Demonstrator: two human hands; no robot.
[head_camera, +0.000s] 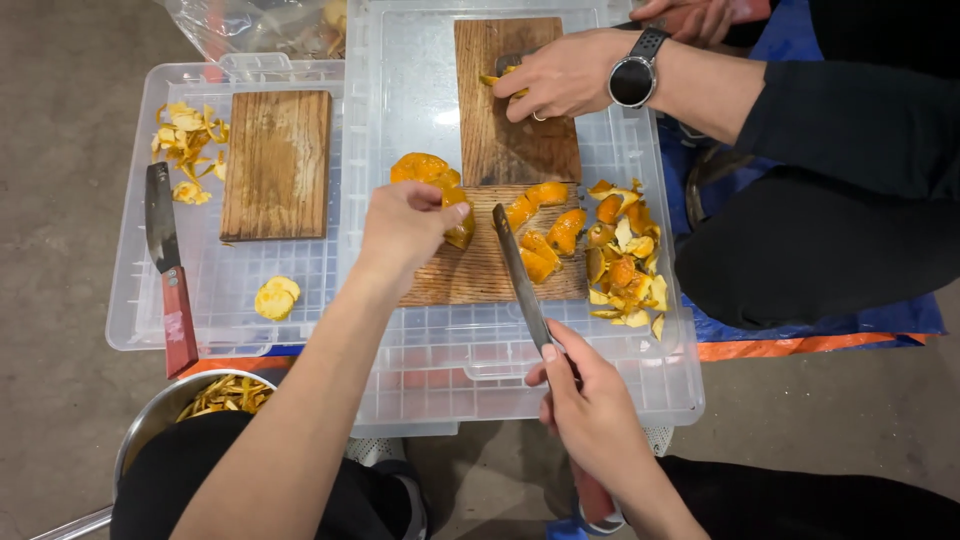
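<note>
Your left hand (405, 225) pinches orange peel (455, 215) at the board's (470, 275) left edge; right hand (590, 405) grips the knife (520, 275), blade across board. Risk: fingertips v. close to edge, a slip could nick them.

Bare grey concrete floor (60, 420) under even light, with a blue tarpaulin (800, 325) edged in orange spread at right.

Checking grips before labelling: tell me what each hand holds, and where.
Right hand grips a knife by its handle end; left hand pinches an orange peel piece at its edge.
</note>
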